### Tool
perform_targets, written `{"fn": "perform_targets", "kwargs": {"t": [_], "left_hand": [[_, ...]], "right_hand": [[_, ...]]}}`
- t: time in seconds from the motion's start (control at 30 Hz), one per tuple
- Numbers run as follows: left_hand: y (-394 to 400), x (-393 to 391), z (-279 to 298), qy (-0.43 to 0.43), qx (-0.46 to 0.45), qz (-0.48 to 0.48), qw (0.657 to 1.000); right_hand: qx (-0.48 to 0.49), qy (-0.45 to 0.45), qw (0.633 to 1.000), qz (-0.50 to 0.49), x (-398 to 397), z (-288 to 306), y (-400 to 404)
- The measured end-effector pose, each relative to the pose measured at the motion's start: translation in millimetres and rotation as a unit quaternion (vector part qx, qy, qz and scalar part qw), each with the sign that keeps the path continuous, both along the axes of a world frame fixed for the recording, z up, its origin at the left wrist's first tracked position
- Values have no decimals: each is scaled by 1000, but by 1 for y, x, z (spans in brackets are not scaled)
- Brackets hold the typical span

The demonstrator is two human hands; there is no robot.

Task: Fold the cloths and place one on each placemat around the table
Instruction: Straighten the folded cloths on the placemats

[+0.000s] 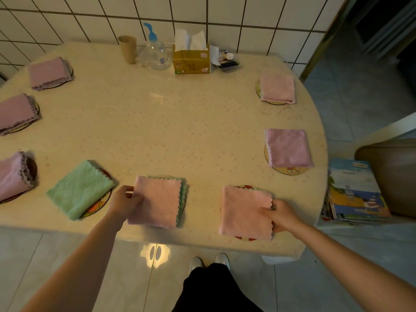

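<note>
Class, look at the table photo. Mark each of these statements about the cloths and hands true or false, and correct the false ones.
1. The left hand grips a pink cloth. True.
2. The right hand rests on the tissue box. False: it grips the near-right pink cloth.
3. One green cloth lies on a placemat. True.
4. The tissue box stands at the table's near edge. False: it stands by the tiled wall.

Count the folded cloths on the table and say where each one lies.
8. Three purple ones down the left edge, a green one, two pink ones at the near edge, two more on the right. None seems hidden.
</note>
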State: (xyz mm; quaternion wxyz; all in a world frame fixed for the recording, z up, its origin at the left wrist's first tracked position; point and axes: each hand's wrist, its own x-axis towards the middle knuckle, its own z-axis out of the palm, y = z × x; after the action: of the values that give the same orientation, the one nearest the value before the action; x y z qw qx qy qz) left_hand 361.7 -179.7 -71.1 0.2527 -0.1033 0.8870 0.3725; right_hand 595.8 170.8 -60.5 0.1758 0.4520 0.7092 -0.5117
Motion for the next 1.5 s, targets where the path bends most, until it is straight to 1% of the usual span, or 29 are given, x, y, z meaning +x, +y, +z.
{"fn": "perform_targets", "kwargs": {"t": [0.07, 0.1, 0.17, 0.2, 0.27, 0.33, 0.47, 0.53, 0.6, 0.67, 0.77, 0.87, 0.93, 1.03, 1.17, 1.23, 1.33, 1.4, 1.47, 1.5], "left_hand": [[-4, 0, 2, 19, -41, -27, 999], [-6, -1, 3, 23, -55, -35, 998], [-13, -7, 6, 29, -61, -35, 997], [-20, -11, 5, 31, -59, -36, 997], [-32, -18, 7, 41, -54, -44, 997], [-45, -28, 8, 63, -37, -46, 996], [-77, -54, 14, 84, 29, 18, 996], [-104, -70, 16, 85, 68, 64, 992], [-142, -91, 15, 84, 88, 96, 988], [-189, -115, 10, 83, 74, 114, 987], [-250, -147, 7, 109, 21, 134, 985], [-300, -178, 10, 117, -50, 207, 970], [-326, -195, 6, 81, -91, 239, 963], [-353, -215, -11, -8, -78, 253, 964], [-352, -223, -12, -21, -57, 260, 964], [-351, -228, -10, -25, -49, 279, 959], [-354, -233, -8, -40, -42, 284, 957], [-357, -235, -5, -59, -25, 282, 957], [-359, -241, -1, -77, 24, 280, 957], [-360, -244, 2, -85, 60, 275, 956]], "right_hand": [[90, -21, 991, 94, -3, 4, 1], [149, -43, 978, 137, -4, 6, 3], [280, -85, 938, 189, -12, 12, 4], [329, -85, 920, 195, -19, 17, 1], [383, -47, 902, 193, -36, 26, -11], [399, 1, 892, 213, -61, 35, -33], [343, 82, 898, 262, -123, 39, -98], [304, 113, 905, 274, -158, 35, -142], [261, 136, 914, 279, -193, 31, -191], [225, 147, 924, 272, -225, 29, -242], [193, 127, 935, 270, -269, 23, -305], [192, 99, 941, 262, -307, 14, -349], [204, 62, 942, 258, -324, 7, -363], [231, 5, 930, 284, -338, 1, -369], [240, -25, 926, 292, -342, -2, -369], [229, -28, 932, 281, -349, -4, -368], [181, -53, 947, 261, -359, -2, -367], [111, -63, 960, 251, -363, 0, -368], [21, -41, 971, 236, -368, 5, -370], [-8, -30, 972, 232, -369, 8, -371]]}}
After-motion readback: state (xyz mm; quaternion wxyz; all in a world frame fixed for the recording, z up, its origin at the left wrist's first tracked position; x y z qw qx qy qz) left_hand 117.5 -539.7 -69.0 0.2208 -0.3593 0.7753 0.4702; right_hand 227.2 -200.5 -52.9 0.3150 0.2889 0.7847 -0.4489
